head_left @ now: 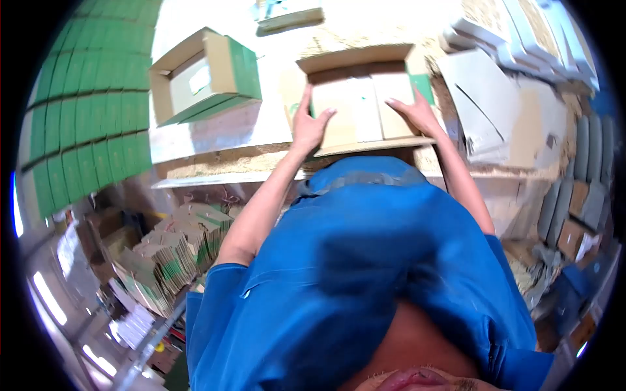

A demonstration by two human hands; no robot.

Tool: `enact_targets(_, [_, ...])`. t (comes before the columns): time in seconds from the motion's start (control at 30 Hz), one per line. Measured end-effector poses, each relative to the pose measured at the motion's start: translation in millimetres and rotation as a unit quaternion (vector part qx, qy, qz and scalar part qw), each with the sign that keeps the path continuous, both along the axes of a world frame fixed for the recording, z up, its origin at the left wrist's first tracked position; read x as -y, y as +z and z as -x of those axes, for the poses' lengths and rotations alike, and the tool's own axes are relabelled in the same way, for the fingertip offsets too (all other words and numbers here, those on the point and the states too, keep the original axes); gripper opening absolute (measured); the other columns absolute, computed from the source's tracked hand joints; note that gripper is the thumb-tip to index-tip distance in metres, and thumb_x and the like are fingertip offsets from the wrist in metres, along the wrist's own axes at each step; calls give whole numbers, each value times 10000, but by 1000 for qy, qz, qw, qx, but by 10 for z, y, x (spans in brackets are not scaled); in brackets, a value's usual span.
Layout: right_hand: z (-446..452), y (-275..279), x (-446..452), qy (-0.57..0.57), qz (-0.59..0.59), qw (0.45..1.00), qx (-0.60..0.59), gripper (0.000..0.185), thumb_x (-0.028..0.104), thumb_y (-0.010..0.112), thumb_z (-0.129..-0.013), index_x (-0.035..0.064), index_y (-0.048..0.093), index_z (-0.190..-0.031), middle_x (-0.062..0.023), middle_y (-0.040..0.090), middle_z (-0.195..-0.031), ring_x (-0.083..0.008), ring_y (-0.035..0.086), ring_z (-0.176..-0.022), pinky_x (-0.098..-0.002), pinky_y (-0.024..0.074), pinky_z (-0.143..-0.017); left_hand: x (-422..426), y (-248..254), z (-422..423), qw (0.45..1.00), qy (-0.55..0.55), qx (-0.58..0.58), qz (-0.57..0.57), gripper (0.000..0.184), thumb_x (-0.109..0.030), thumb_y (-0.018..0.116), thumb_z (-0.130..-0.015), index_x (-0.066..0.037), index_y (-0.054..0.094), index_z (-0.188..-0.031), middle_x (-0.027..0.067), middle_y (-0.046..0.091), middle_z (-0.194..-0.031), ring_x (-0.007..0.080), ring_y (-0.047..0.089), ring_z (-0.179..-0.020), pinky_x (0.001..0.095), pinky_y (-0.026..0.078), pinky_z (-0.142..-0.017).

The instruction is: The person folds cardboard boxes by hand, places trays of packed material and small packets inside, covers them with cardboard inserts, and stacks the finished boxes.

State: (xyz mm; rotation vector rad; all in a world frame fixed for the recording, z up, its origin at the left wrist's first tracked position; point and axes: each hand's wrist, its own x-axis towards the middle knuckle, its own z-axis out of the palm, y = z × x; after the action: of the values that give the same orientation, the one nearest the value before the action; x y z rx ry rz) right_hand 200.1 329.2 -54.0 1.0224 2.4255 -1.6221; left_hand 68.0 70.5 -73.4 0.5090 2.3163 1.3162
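Cardboard box (345, 120): on the worktop (274, 124), directly before the person; walls upright, inner panels flat.
Grip: left hand (309, 128) and right hand (420, 115) clamped on opposite ends, thumbs inside.
Progress: shaping looks mostly done; top remains unclosed.
Left of box: open green-sided carton (242, 73), formed; beyond, stacked green blocks (88, 107).
Right of box: flat cardboard sheets (479, 107).
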Motion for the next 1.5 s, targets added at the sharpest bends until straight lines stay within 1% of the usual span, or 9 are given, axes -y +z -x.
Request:
enact_targets(0.27, [-219, -154, 104, -133, 340, 929, -58, 915, 246, 681, -876, -6, 89, -1527, -225, 435, -1425, -283, 457, -1309, -378, 397, -1068, 175, 11, 133, 996, -19, 74, -34, 875, -199, 748, -833, -199, 229, -1538, 181, 406, -1470, 277, 408, -1354, 447, 322, -1150])
enact_targets(0.53, [-89, -107, 418, -197, 387, 891, -134, 470, 286, 598, -927, -24, 533, -1273, -128, 598, -1222, -226, 572, -1129, -364, 459, -985, 772, 415, 357, 944, 84, 198, -251, 485, -153, 672, -899, -33, 539, -1349, 159, 604, -1275, 222, 598, -1139, 317, 482, -994])
enact_targets(0.67, [529, 441, 606, -153, 457, 850, -213, 450, 329, 548, -959, -6, 546, -1259, -139, 631, -1181, -240, 628, -1063, -359, 501, -942, 1575, 811, 591, 921, 334, 67, -189, 279, -223, 604, -945, -68, 666, -1169, 112, 686, -1129, 220, 643, -1050, 370, 524, -947])
enact_targets(0.8, [1424, 642, 664, -135, 559, 787, -224, 426, 296, 580, -947, 11, 539, -1260, -133, 627, -1180, -255, 627, -1059, -393, 509, -957, 2611, 844, 1499, 883, 421, -174, -108, 476, -355, 465, -995, -14, 536, -1320, 154, 569, -1322, 237, 538, -1220, 385, 412, -1055])
enact_targets(0.87, [1941, 589, 780, -119, 503, 816, -257, 585, 386, 621, -922, -8, 481, -1331, -227, 587, -1235, -334, 598, -1106, -446, 495, -978, 2888, 823, 2052, 923, 330, -85, -180, 564, -423, 404, -1013, 9, 489, -1364, 164, 527, -1376, 237, 495, -1273, 367, 357, -1093])
enact_targets(1.03, [2709, 669, 1485, -32, 539, 809, -231, 409, 260, 667, -895, 30, 558, -1215, -105, 636, -1130, -242, 611, -1069, -359, 482, -956, 2938, 806, 2512, 977, 133, 141, -88, 727, -581, 316, -1004, 9, 461, -1404, 146, 522, -1401, 206, 481, -1287, 355, 314, -1118])
enact_targets(1.2, [3063, 591, 2013, 27, 353, 901, -251, 579, 240, 711, -871, -19, 458, -1322, -96, 662, -1141, -156, 635, -1035, -313, 482, -885, 3174, 425, 2624, 957, 193, 150, -157, 594, -457, 392, -1020, 0, 466, -1391, 95, 574, -1322, 209, 521, -1229, 366, 384, -1076])
enact_targets(1.33, [3160, 569, 2166, 63, 392, 896, -201, 661, 280, 731, -856, 5, 412, -1364, -58, 653, -1191, -155, 632, -1048, -337, 500, -859, 3411, 246, 2677, 919, 195, 172, -296, 450, -92, 556, -965, -48, 443, -1398, 76, 552, -1310, 196, 557, -1163, 368, 468, -1012])
enact_targets(1.5, [3180, 616, 2313, 86, 315, 934, -146, 607, 268, 800, -781, -3, 498, -1233, -116, 658, -1084, -173, 641, -975, -313, 516, -833, 3318, 470, 2776, 913, 309, 230, -133, 473, -340, 509, -994, -64, 473, -1376, 72, 582, -1249, 193, 578, -1081, 331, 504, -912])
